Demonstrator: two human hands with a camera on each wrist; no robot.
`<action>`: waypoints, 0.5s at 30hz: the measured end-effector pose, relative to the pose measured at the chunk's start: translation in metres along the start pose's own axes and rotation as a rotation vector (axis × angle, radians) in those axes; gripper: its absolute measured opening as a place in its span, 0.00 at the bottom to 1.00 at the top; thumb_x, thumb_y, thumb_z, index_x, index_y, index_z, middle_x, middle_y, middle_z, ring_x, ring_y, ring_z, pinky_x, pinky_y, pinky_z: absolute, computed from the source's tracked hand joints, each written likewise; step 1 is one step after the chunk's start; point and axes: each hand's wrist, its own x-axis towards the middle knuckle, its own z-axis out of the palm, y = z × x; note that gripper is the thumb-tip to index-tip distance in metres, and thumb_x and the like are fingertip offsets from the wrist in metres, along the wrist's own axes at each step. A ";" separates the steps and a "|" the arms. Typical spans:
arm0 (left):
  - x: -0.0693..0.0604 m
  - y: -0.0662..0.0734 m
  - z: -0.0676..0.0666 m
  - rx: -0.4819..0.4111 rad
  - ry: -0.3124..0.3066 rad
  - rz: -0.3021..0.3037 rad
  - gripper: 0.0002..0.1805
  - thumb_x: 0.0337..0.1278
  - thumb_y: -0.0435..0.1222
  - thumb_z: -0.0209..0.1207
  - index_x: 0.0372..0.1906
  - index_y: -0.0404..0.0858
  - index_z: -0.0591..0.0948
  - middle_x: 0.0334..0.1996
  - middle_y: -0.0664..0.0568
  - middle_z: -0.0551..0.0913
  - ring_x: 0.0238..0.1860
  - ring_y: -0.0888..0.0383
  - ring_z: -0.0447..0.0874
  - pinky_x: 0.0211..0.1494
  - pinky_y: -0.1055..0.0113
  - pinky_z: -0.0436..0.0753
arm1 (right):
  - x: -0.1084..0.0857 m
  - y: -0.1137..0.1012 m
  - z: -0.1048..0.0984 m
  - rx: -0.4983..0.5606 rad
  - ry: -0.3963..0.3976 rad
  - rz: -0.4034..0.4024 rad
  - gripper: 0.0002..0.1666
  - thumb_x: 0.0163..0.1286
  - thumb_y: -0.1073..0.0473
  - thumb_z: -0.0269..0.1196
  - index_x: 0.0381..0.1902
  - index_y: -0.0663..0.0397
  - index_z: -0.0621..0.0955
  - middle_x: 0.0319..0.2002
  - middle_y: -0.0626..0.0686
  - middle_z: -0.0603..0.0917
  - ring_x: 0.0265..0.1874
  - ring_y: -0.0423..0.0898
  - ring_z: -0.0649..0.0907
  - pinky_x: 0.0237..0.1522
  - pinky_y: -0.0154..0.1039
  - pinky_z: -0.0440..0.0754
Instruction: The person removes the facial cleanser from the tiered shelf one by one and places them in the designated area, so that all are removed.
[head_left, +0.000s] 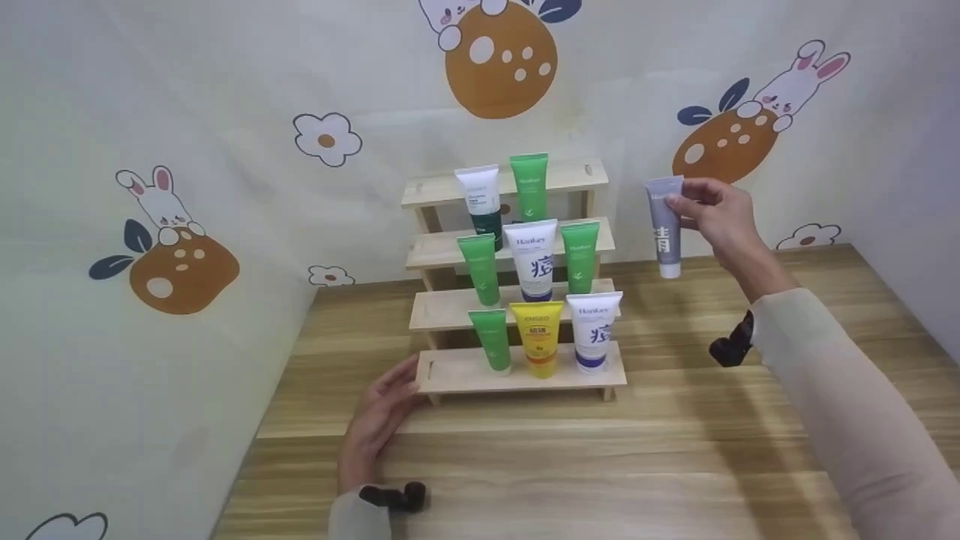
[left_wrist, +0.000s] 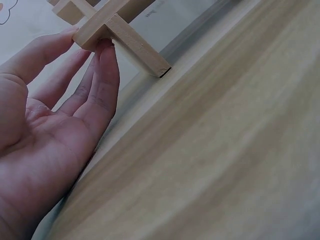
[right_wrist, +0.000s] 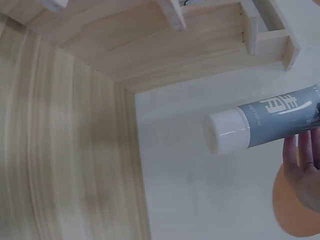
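Observation:
My right hand (head_left: 720,217) pinches a grey-blue tube (head_left: 666,232) near its top, cap down, in the air to the right of a wooden four-tier rack (head_left: 457,375). The same tube (right_wrist: 280,117) shows in the right wrist view, fingers of the hand (right_wrist: 305,175) against its side. At the rack's lower left corner my left hand (head_left: 379,412) grips the end of the bottom shelf. The left wrist view has thumb and fingers of that hand (left_wrist: 60,115) pinching the wooden end (left_wrist: 95,30).
Several tubes stand on the rack: green (head_left: 491,341), yellow (head_left: 540,341) and white (head_left: 592,334) on the bottom tier, green and white ones higher up. Behind the wooden table (head_left: 525,457) hangs a patterned cloth (head_left: 390,75).

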 end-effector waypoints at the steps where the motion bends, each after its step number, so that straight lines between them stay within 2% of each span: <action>1: 0.000 0.000 0.000 -0.002 0.006 -0.001 0.30 0.64 0.24 0.56 0.71 0.28 0.66 0.63 0.43 0.79 0.60 0.56 0.82 0.64 0.61 0.82 | 0.001 0.004 0.000 0.002 0.001 0.009 0.31 0.69 0.47 0.65 0.65 0.53 0.75 0.50 0.42 0.79 0.51 0.43 0.79 0.47 0.25 0.85; 4: 0.000 0.000 0.001 -0.016 0.011 -0.005 0.31 0.64 0.23 0.56 0.72 0.27 0.66 0.64 0.41 0.77 0.60 0.56 0.81 0.64 0.62 0.82 | 0.002 0.015 0.000 -0.015 0.002 0.042 0.33 0.69 0.45 0.64 0.67 0.53 0.74 0.51 0.42 0.78 0.52 0.42 0.79 0.51 0.29 0.85; 6: 0.000 0.000 0.001 -0.014 0.011 -0.008 0.31 0.64 0.23 0.55 0.72 0.26 0.66 0.65 0.41 0.76 0.61 0.57 0.80 0.64 0.62 0.81 | 0.003 0.023 0.000 -0.019 -0.004 0.064 0.35 0.69 0.44 0.63 0.69 0.53 0.73 0.52 0.43 0.78 0.52 0.43 0.79 0.57 0.35 0.84; 8: -0.001 0.000 0.001 -0.012 0.012 -0.007 0.31 0.63 0.23 0.56 0.72 0.26 0.65 0.67 0.39 0.75 0.61 0.57 0.80 0.65 0.63 0.81 | 0.005 0.031 0.000 -0.025 -0.009 0.079 0.36 0.70 0.44 0.63 0.70 0.54 0.72 0.52 0.43 0.78 0.52 0.42 0.79 0.58 0.37 0.84; 15: -0.002 0.002 0.003 0.003 0.035 -0.014 0.32 0.63 0.24 0.57 0.72 0.27 0.66 0.68 0.39 0.74 0.61 0.58 0.80 0.65 0.63 0.81 | 0.009 0.053 0.002 0.026 0.008 0.151 0.35 0.69 0.47 0.65 0.67 0.58 0.71 0.49 0.44 0.81 0.48 0.40 0.81 0.47 0.29 0.86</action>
